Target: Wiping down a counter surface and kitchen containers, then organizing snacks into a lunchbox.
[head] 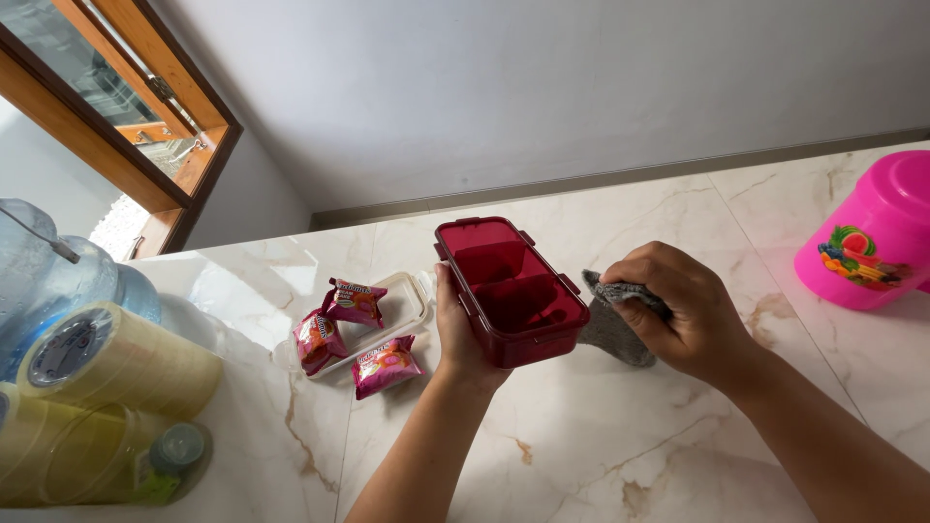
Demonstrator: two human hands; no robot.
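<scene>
Stacked yellowish cups (107,387) sit lower left beside a water jug (58,271). Three pink snack packets (354,334) lie around a white lid (402,305). Left hand (463,334) grips the red container (509,291) tilted above the tabletop (601,436), interior exposed; right hand (678,315) clutches a grey cloth (615,324) beside it. Pink pitcher (872,237) stands far right.

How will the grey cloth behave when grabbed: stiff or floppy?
Probably floppy: the grey cloth bunches inside the right hand and sags below it. Likely light, since a loose grip carries it. Unlikely to slip; its surface looks rough.
</scene>
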